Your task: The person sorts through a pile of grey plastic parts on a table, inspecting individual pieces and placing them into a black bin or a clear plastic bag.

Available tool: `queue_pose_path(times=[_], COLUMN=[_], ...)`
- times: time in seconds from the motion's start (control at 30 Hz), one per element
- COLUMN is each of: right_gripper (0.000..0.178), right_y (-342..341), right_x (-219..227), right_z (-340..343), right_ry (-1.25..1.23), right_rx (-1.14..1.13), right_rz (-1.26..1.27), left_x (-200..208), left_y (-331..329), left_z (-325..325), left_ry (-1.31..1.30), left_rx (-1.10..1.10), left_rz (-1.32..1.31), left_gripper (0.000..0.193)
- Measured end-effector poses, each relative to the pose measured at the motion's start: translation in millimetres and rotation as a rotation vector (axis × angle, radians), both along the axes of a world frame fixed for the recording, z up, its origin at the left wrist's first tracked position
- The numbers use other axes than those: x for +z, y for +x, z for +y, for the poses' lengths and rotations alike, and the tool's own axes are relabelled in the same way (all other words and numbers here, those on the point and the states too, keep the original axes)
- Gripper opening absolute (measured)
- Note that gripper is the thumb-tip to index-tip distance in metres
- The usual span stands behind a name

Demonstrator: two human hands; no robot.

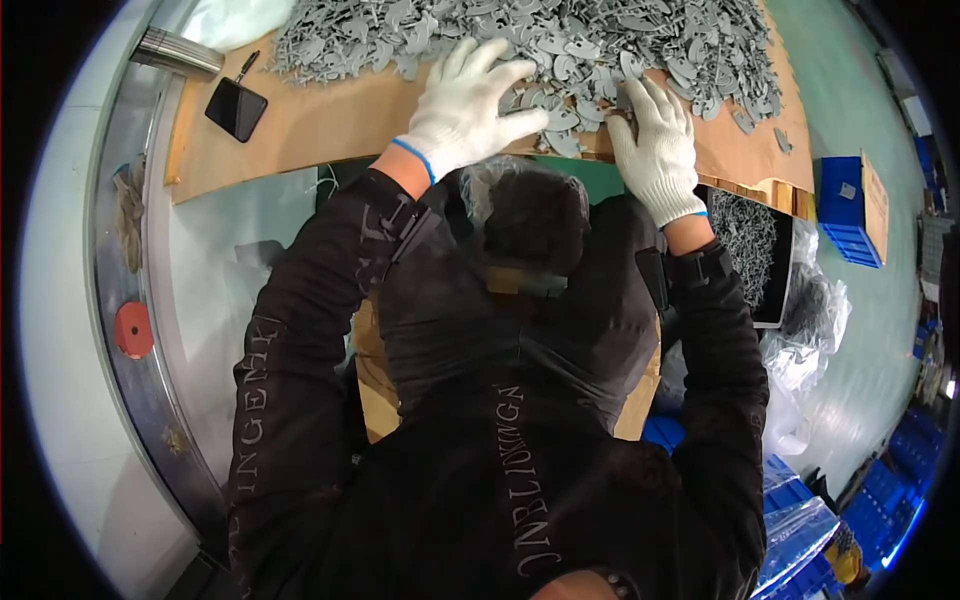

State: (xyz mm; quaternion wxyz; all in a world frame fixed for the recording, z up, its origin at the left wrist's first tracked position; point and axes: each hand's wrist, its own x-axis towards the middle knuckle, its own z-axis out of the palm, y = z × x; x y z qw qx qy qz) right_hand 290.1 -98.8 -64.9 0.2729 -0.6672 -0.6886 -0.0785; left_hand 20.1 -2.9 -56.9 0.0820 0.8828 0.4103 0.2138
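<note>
A broad pile of small flat grey metal parts (560,45) covers the far side of the cardboard-topped table (300,130). At the pile's near edge lies my left hand (465,110) in a white knit glove, open, its fingers spread and its thumb pointing right. My right hand (655,150), gloved the same way, is at the near edge further right. Its fingers are together and bent over the parts, with a grey metal part (624,100) showing between thumb and forefinger. Several loose parts (562,118) lie between the two hands.
A black, phone-like device (237,108) and a metal cylinder (178,53) stand at the table's left. Below its edge, a plastic-lined dark container (530,225) sits between my legs. A black bin of grey pieces (745,245) is at right; beyond it stands a blue crate (845,210).
</note>
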Motion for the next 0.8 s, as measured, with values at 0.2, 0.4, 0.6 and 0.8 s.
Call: queue_pose_path(times=[0.2,0.4,0.6,0.8], right_gripper=[0.047,0.047,0.044,0.039], right_y=[-5.4,-21.7,-28.9,-26.6], right_x=[1.0,11.2,17.6,21.0], right_z=[-8.8,-28.6,-47.0,-60.1], right_ry=[-0.054,-0.105,-0.13,-0.15], right_rx=[0.149,0.175,0.246,0.305], right_rz=[0.108,0.123,0.256,0.225], left_x=[-1.3,-4.4,-6.0,1.9], left_y=[-9.2,-11.3,-15.8,-12.0], left_z=[7.7,8.4,7.5,2.3], left_ry=[-0.041,-0.035,0.102,0.095], left_rx=[-0.125,-0.184,-0.302,-0.341], left_rz=[-0.038,-0.116,-0.065,-0.09], left_gripper=[0.069,0.059,0.039,0.04])
